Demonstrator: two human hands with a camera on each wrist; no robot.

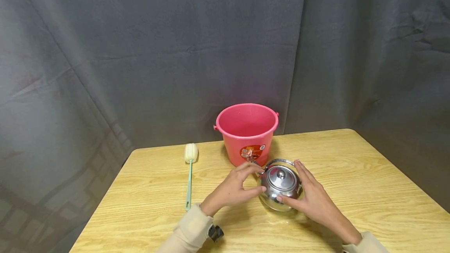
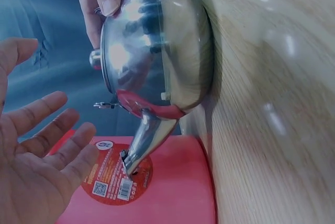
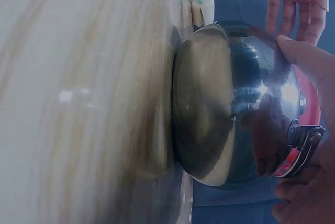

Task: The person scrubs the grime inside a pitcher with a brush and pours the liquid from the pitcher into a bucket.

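A shiny steel kettle (image 1: 277,190) with a knobbed lid (image 1: 281,177) stands upright on the table, its spout (image 2: 149,140) pointing towards a pink bucket (image 1: 247,143). My right hand (image 1: 316,200) spans the kettle's right side with fingers extended. Its thumb touches the body, and the fingertips lie by the lowered handle (image 3: 306,145). To the left of the kettle is my left hand (image 1: 235,186), fingers spread and holding nothing. The left wrist view shows its palm (image 2: 36,177) apart from the metal.
A sponge brush (image 1: 191,153) with a long green handle lies on the left of the wooden table (image 1: 147,198). The bucket stands behind the kettle. Dark grey cloth (image 1: 175,50) hangs behind the table and at its sides.
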